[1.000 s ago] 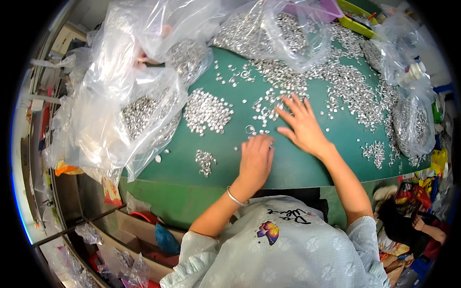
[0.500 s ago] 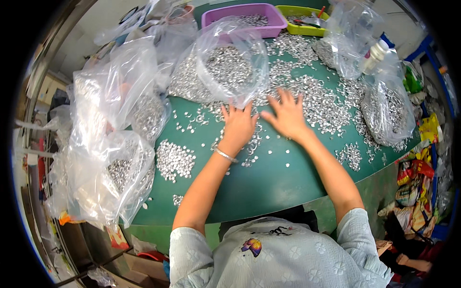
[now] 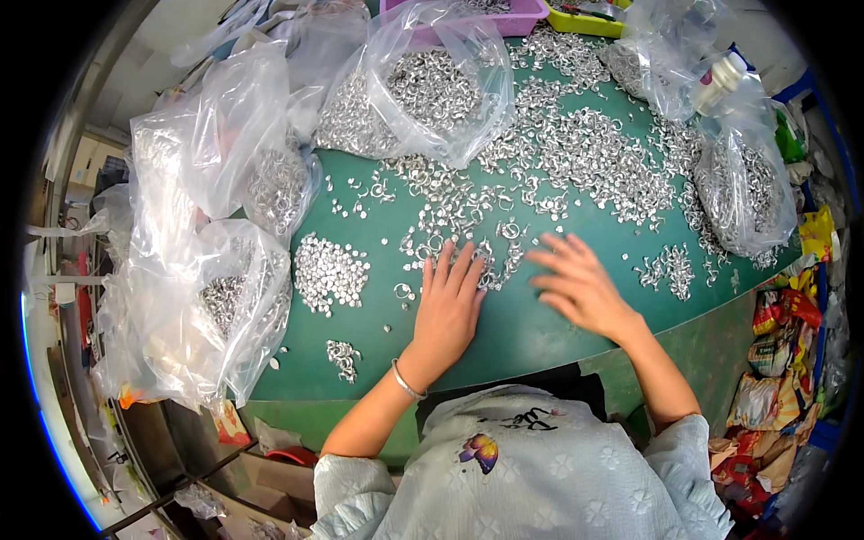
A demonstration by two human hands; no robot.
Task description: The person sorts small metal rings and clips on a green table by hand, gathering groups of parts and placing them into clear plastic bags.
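My left hand lies flat on the green table, a bangle at its wrist. Its stretched fingers touch the near edge of some loose silver rings, small and shiny, some with rounded heads. To the right, my right hand hovers at or just over the tabletop. Its fingers are apart and a little blurred, and nothing shows in them. Beyond both hands spreads a wide heap of similar small metal pieces. Left of my left hand sits a tight cluster of small, rounded silver pieces.
A clear plastic bag full of metal pieces stands open at the back. More filled bags line the left side and right side. Purple and yellow-green trays stand behind. Smaller piles lie at right and front left.
Both hands have come back from the heap toward my body. Several metal pieces now lie nearer, at my left fingertips. The view has shifted slightly.
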